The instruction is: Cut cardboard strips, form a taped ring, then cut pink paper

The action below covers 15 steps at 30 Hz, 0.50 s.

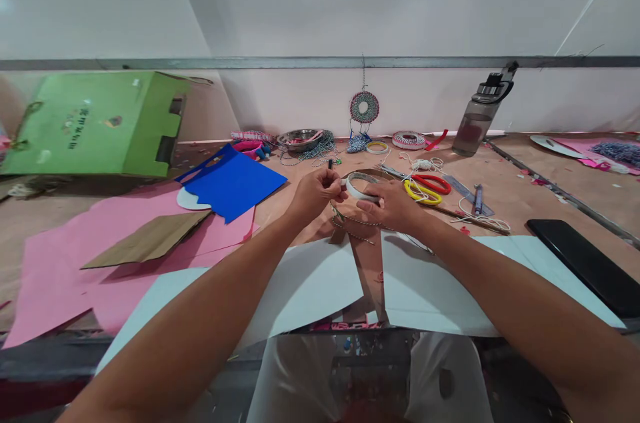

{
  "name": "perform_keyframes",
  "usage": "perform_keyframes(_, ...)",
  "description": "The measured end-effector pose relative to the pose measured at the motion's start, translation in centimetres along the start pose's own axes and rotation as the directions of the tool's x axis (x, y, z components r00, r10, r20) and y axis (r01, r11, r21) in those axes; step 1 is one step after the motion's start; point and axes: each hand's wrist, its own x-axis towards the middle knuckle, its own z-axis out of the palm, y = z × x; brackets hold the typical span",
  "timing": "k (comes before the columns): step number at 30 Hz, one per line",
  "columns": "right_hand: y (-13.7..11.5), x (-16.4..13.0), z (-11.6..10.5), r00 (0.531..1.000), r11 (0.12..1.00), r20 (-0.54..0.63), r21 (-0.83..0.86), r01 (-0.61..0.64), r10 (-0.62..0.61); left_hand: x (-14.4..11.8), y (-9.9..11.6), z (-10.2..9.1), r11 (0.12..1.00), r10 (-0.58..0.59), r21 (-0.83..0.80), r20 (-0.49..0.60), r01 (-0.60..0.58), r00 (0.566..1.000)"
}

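My right hand [393,204] is closed round the side of a white ring [356,195] that looks like a roll of tape. Just left of it, my left hand [319,194] is in a pinch, its fingertips close to the ring's edge. A small dark tip [331,164] sticks up above those fingers; what it belongs to is hidden. Thin twisted cord [363,221] lies on the table below both hands. Scissors [433,188] with red and yellow handles lie right of my right hand, with white string [427,164] by them.
White sheets [310,286] and pink paper [60,263] cover the near side, with blue sheet [245,176] on top. A phone [585,263] lies right. At the back stand a green box [95,123], a metal bowl [300,138] and a water bottle [473,126]; a round woven hanging [357,103] hangs there.
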Motion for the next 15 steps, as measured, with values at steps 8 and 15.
perform_keyframes(8, -0.3, 0.26, 0.2, 0.997, 0.995, 0.015, 0.069, -0.076, 0.075, -0.06, -0.55, 0.28, 1.0, 0.003, -0.002, 0.12, -0.003, 0.993)
perform_keyframes(15, -0.45, 0.5, 0.11, 0.979, 0.965, -0.021, 0.177, -0.195, 0.202, -0.4, 0.19, 0.31, 0.999, -0.01, -0.043, 0.17, 0.017, 0.985)
